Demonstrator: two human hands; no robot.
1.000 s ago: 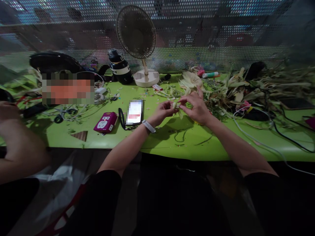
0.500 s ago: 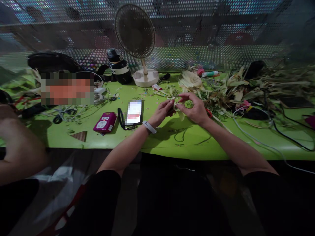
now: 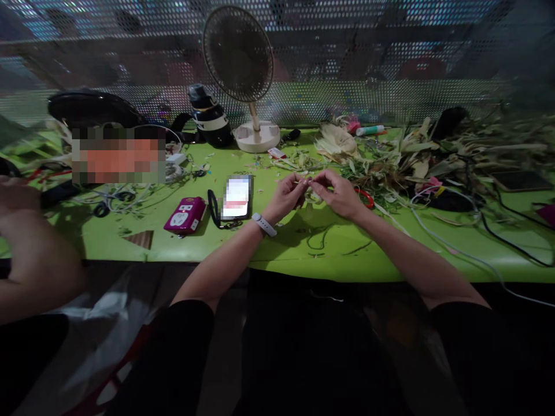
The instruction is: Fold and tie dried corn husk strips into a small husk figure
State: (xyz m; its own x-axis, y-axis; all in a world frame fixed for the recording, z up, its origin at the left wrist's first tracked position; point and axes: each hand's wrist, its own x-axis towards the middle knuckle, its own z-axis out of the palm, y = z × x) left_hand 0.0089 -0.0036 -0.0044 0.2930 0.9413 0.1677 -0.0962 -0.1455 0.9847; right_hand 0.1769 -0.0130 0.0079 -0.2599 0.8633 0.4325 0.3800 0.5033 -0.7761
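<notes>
Over the green table [image 3: 338,260], my left hand [image 3: 286,197] and my right hand [image 3: 337,193] meet at the fingertips. Both are closed in a pinch on a small pale-green piece of husk [image 3: 313,197], which hangs just under the fingers; its details are too small to tell. A pale band circles my left wrist. Right beside my right hand lie red-handled scissors [image 3: 365,197], partly hidden. Behind the hands are green scraps [image 3: 299,160] and a bundle of pale husk [image 3: 337,143].
A lit phone [image 3: 236,197], a magenta power socket [image 3: 185,216], a fan [image 3: 256,137] and a black bottle [image 3: 211,122] stand left. Dried husks [image 3: 416,162] and cables [image 3: 466,248] spread right. Another person's arm [image 3: 39,260] rests at the far left.
My right hand's fingers have come down and closed in against my left fingertips. The husk piece hangs less visibly below them, and more of the red scissors handle shows.
</notes>
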